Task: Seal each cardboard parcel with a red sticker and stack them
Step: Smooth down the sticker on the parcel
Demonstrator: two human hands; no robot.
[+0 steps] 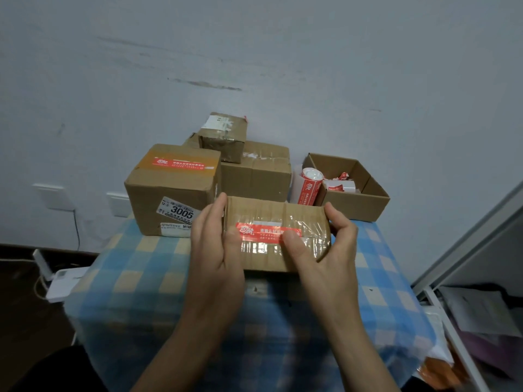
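Item: flat cardboard parcel [278, 219], wrapped in clear tape, at the centre of the table [135, 278] with its blue-and-yellow checked cloth. It sits between both hands; whether it rests on the cloth or is held just above it cannot be told. Red sticker [263, 231]: white lettering, running across the parcel's top face, its right end under the right thumb. Left hand [215, 244]: fingers straight and together, laid flat against the parcel's left end, back of the hand to the camera. Right hand [328, 244]: fingers curled round the far right edge, thumb pressed down on the sticker, so the parcel is gripped from that side. Behind left: large carton [172, 193], bearing a red seal [181, 163] on top and a white label reading 3005 on its front, its near right corner just beside the left fingertips. Behind centre: medium carton [254, 174], taped, with a small carton [223, 137] standing on it. Behind right: open carton [362, 199] holding crumpled sticker scraps [339, 181]. Sticker roll [308, 188]: upright at the open carton's left wall, inside or outside cannot be told. Background: pale wall [283, 52] with white socket plates [53, 196] low at left.
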